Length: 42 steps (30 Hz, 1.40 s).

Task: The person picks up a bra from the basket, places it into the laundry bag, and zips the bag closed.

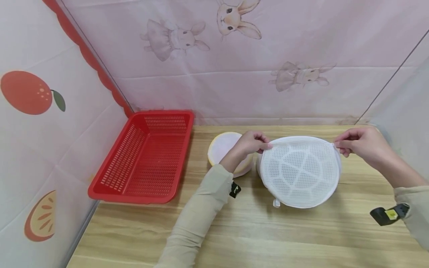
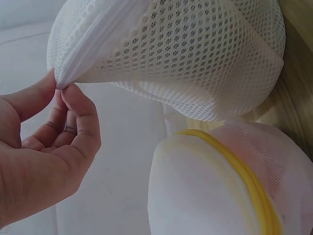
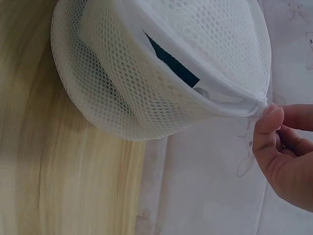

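Observation:
A white mesh laundry bag (image 1: 301, 171), rounded and standing on the table, is between both hands. My left hand (image 1: 252, 143) pinches its rim at the upper left; in the left wrist view the thumb and index finger (image 2: 80, 110) meet on the white edging. At the upper right, my right hand (image 1: 363, 145) pinches the edge at the end of the zipper (image 3: 259, 105). The right wrist view shows a gap along that zipper, with something dark green inside. Beside the left hand sits a smaller white mesh bag with yellow trim (image 2: 205, 181), partly hidden by the left forearm in the head view.
A red plastic basket (image 1: 182, 163) with slotted walls stands at the left of the wooden table (image 1: 254, 238). A pink curtain with rabbit prints (image 1: 234, 93) hangs behind the table, and a white wall panel with fruit prints (image 1: 67, 149) is at the left.

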Motion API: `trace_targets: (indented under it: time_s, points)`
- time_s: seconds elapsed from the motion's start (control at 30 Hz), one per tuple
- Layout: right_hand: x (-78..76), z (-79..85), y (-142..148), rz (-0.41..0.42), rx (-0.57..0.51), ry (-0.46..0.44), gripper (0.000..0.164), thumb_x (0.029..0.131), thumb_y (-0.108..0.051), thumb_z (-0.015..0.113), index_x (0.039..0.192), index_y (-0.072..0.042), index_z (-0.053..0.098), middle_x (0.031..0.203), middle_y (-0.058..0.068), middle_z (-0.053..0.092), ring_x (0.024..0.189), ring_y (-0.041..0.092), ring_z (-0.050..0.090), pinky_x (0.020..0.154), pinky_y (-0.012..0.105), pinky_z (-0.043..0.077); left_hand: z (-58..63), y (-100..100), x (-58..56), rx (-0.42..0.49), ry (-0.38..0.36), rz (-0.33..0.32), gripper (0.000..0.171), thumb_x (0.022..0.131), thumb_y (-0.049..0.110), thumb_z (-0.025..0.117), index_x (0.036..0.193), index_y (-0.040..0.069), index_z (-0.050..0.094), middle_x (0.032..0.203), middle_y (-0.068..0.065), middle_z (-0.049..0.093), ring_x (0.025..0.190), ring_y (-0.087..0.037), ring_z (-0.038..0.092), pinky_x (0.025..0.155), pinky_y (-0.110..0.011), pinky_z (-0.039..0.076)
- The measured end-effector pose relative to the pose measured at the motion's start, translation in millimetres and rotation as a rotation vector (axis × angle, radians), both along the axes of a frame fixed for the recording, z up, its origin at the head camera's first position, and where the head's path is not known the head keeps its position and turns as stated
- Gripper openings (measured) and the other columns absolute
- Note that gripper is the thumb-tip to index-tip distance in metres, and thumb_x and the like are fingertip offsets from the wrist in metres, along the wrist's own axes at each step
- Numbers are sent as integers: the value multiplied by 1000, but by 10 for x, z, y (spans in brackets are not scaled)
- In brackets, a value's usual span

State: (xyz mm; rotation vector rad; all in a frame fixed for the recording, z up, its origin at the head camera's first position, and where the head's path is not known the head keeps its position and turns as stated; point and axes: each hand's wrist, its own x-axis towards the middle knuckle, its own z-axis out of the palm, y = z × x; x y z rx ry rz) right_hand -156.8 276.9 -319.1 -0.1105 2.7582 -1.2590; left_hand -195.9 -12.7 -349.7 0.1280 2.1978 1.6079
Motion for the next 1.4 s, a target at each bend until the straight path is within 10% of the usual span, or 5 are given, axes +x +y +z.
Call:
trace_targets:
  time_s: [0.67,1.4]
  points:
    - [-6,25,1,-4,-62,-4,19,88,-3,57,94,14,60,70,-1,63,58,11,57,55,25,50,15,-10,-8,7,-26,-15,8,82,4,67,80,2,59,74,-4,56,67,-14,54,79,-38,50]
    - [-151,94,-118,-61,-107,-38,28,89,-12,58,105,11,57,77,-7,62,67,7,59,63,23,51,138,181,-66,-104,74,38,8,85,16,66,82,8,63,76,-2,58,65,-11,53,57,-20,46]
